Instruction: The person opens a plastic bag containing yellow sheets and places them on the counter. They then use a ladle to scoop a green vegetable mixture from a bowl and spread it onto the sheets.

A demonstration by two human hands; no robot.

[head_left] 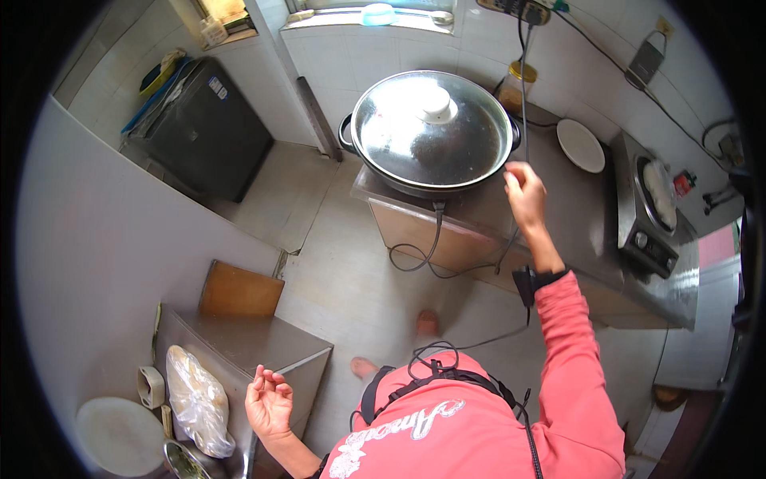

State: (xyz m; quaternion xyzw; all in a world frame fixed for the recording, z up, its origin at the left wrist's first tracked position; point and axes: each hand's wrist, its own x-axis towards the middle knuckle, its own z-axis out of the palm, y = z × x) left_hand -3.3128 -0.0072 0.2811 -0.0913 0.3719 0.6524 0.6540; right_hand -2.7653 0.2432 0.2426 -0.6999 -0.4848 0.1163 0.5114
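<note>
Hovering with right hand (524, 191) beside lidded pan (431, 152), fingers narrow, hold on cord (438, 227) unclear | left hand (270, 403) loosely curled, empty | possible risk: pan dragged by snagged cord

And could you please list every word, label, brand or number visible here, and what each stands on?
Pink top: white lettering across the front; I won't copy out the wording.
Dark appliance: a small blue-and-white sticker, too small to read.
Control panel of the steel countertop appliance: any markings are too small to read.
I can make out no other text.
</note>
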